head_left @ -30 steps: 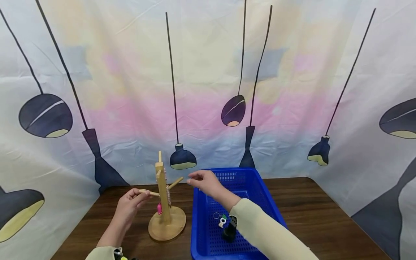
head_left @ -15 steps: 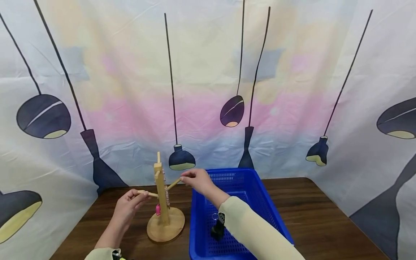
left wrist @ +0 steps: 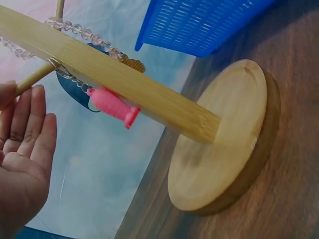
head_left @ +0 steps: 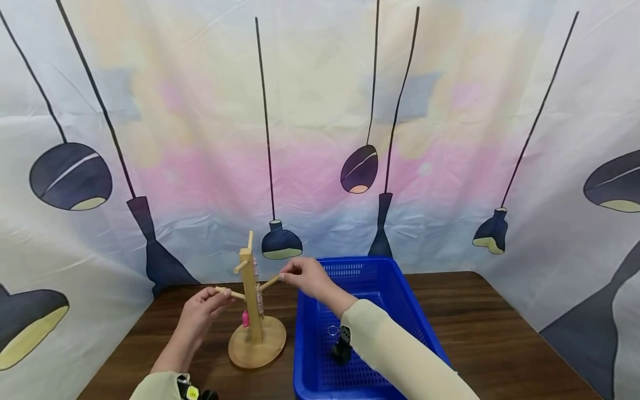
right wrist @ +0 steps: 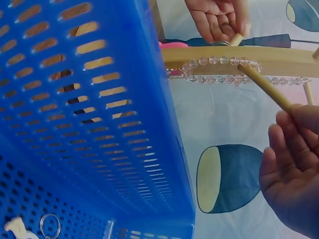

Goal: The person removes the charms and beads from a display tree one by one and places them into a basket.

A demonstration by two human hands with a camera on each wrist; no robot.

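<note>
A wooden peg stand [head_left: 253,311] with a round base [left wrist: 219,134] stands on the table. With finger and thumb my left hand [head_left: 197,311] pinches the lower left peg [left wrist: 36,78]. From that peg a pink keychain charm [left wrist: 114,105] hangs by its ring and chain, against the post. On the right side, my right hand [head_left: 311,279] pinches the outer end of another peg [right wrist: 269,88]. A bracelet of clear pinkish beads [right wrist: 203,60] hangs on this peg near the post. More beads [right wrist: 289,80] hang higher up, partly behind the post.
Right of the stand is a blue perforated basket [head_left: 299,361], below my right forearm. A key ring [right wrist: 50,226] and a white charm [right wrist: 20,229] lie in it. A printed cloth [head_left: 320,111] hangs behind the table [head_left: 475,311].
My right hand has moved left from just off the right peg's tip and now pinches it. The left hand keeps its peg. The stand has turned slightly, its upper front peg now pointing more left.
</note>
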